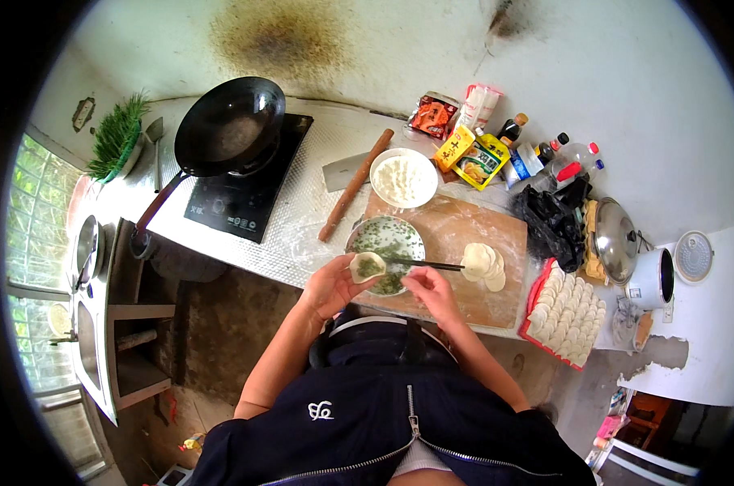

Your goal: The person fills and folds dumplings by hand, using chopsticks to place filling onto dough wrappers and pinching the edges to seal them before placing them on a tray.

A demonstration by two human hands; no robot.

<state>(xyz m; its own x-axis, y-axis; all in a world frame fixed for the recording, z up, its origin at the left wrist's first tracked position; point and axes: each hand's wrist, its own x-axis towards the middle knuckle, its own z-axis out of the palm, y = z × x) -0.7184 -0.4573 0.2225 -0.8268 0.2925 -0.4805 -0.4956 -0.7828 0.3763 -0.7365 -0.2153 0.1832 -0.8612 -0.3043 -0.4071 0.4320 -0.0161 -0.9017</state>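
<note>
Over the bowl of green filling (385,241), a filled wrapper (368,266) is cupped in the left hand (334,283); chopsticks (431,265) are gripped by the right hand (429,290). Many finished dumplings are laid on the tray (532,296), with a few wrappers (484,266) left.

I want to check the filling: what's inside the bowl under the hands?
The bowl holds green chopped filling over a pale bottom. The wrapper in the left hand and the chopsticks cover its near part.

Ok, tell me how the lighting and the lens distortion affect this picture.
Head view: even daylight, soft shadows only; bright window at left washes out; fisheye bends the counter edge and blackens the corners; centre is sharp, with the left hand cupping a dumpling wrapper and the right hand holding chopsticks.
</note>
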